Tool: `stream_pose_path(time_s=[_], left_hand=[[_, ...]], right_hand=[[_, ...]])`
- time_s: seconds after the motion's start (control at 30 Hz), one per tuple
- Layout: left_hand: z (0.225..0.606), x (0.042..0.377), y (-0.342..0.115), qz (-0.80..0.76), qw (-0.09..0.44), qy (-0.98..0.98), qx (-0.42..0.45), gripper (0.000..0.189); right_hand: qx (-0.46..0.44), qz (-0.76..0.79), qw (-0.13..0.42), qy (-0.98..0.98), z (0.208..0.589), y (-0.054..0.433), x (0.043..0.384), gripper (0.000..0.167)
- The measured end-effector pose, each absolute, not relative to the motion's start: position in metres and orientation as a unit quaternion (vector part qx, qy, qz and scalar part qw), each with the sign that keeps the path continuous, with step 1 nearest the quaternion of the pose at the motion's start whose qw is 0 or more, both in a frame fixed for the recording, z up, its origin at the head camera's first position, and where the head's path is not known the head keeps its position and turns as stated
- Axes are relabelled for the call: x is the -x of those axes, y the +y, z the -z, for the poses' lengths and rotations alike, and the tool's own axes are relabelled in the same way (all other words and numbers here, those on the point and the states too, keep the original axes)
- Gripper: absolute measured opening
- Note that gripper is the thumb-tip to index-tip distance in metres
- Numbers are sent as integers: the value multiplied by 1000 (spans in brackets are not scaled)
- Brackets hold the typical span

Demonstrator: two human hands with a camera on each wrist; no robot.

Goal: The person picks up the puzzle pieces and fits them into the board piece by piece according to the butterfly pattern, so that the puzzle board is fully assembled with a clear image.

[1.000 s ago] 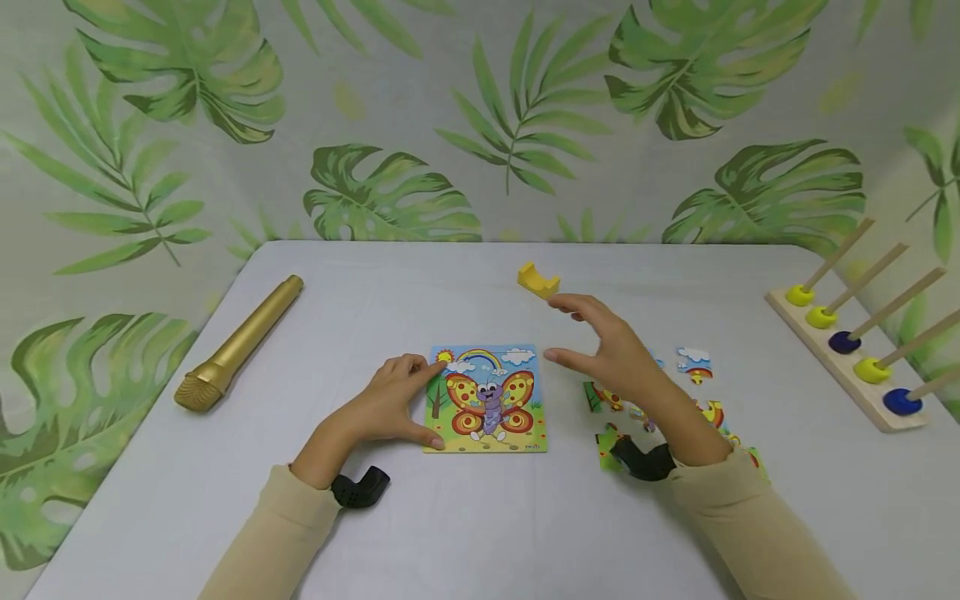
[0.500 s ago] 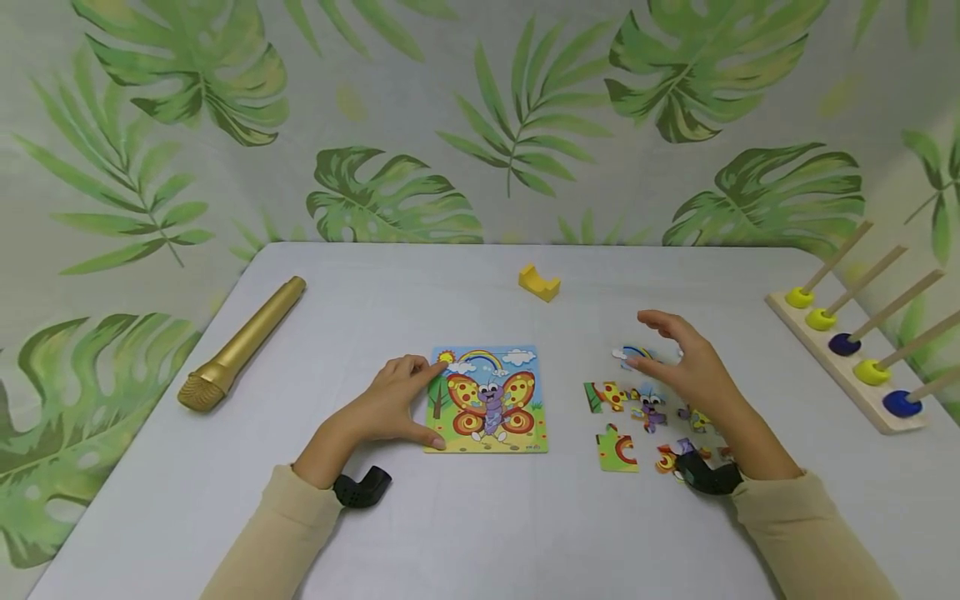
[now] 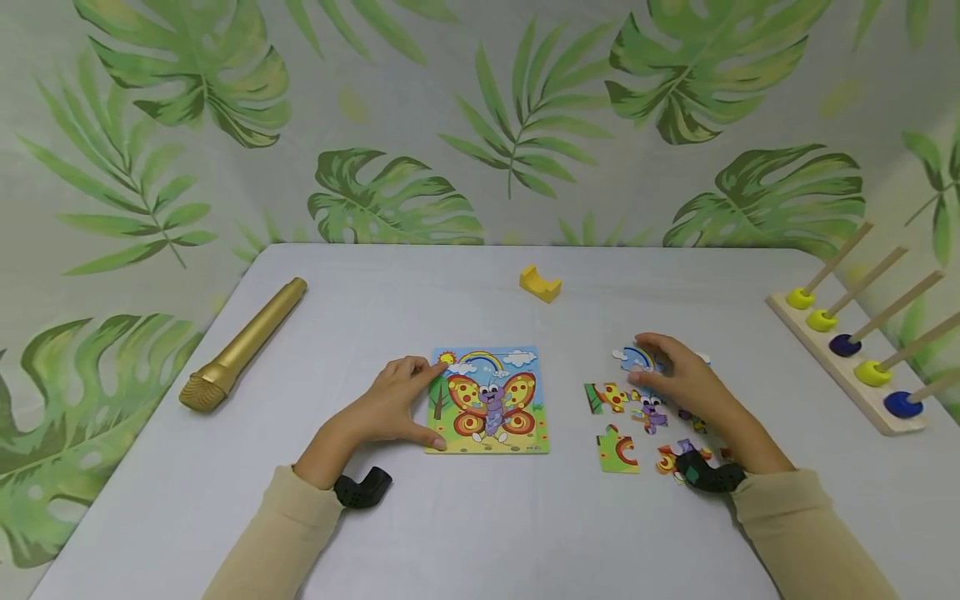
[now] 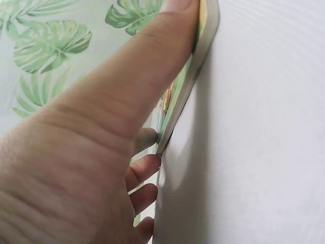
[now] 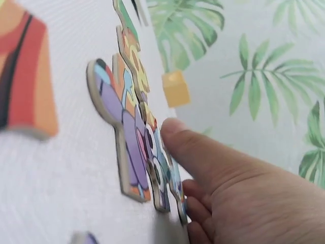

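Note:
A square butterfly puzzle board lies flat on the table. My left hand rests at its left side, with the thumb on the lower left corner and the index finger on the upper left. In the left wrist view the thumb lies over the edge of the board. My right hand has thumb and index finger around a rainbow puzzle piece, which lies on the table. Beside and below that hand are several loose pieces, such as a purple-faced piece and a green corner piece; the hand hides some.
A gold toy microphone lies at the left. A small yellow block stands near the back. At the right edge is a wooden peg stand with yellow and dark blue beads. Leaf-patterned cloth hangs behind the table.
My right hand has moved right from near the board to the loose pieces, then down around the rainbow piece. My left hand has stayed on the board.

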State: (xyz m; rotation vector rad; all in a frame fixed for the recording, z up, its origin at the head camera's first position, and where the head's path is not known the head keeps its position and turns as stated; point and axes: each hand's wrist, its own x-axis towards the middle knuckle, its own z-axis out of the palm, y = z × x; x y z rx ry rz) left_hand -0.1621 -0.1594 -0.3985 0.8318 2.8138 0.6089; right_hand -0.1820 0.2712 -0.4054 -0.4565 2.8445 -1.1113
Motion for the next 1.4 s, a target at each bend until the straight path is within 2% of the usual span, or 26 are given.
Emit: stream_pose_path(time_s=[0.13, 0.3, 0.57, 0.77, 0.97, 1.2, 1.4], left_hand=[[399, 162, -160, -203, 70, 937, -277, 112], [401, 163, -160, -203, 68, 937, -276, 112], [400, 162, -159, -207, 75, 936, -274, 112], [398, 162, -159, -207, 77, 937, -270, 112], [399, 162, -160, -209, 82, 937, -266, 113], [400, 162, -160, -209, 79, 937, -270, 113], [400, 163, -160, -207, 78, 937, -271, 112]], right_hand=[[169, 339, 8, 926, 407, 267, 187, 62], [154, 324, 7, 933, 405, 263, 190, 50], [147, 340, -7, 929, 400, 259, 188, 46], [168, 360, -63, 916, 383, 244, 185, 45], [237, 380, -122, 886, 358, 208, 178, 42], [297, 388, -121, 864, 339, 155, 172, 43], [330, 393, -88, 854, 349, 115, 177, 44]])
